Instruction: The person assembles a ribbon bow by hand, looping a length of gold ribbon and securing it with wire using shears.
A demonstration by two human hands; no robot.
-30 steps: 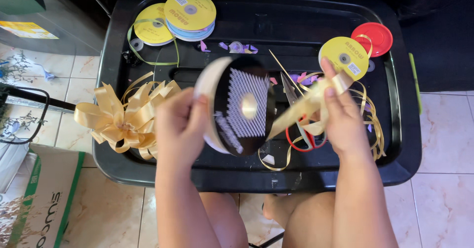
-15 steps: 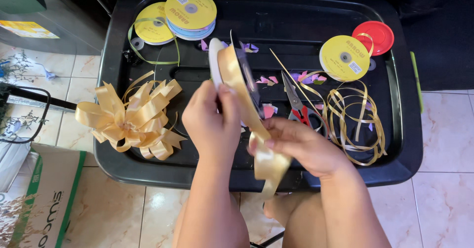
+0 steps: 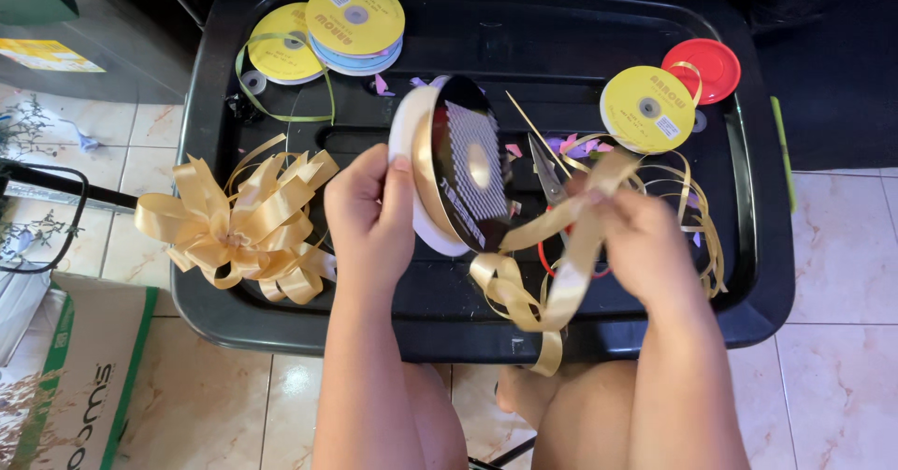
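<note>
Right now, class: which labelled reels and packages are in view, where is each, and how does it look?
Two yellow ribbon reels: tray's far left, stacked, round, small white stickers.
Yellow ribbon reel: tray's far right, beside a red disc.
Cardboard box: floor, lower left, brown with green edging.
Yellow flat label: upper left.

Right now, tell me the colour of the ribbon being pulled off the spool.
Pale gold satin ribbon, seen in the head view, running from the spool to the right hand.

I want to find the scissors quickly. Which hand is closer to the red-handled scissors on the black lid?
The right hand. It pulls gold ribbon just beside and partly over the scissors. The left hand grips the ribbon spool farther left, with the spool between it and the scissors.
</note>
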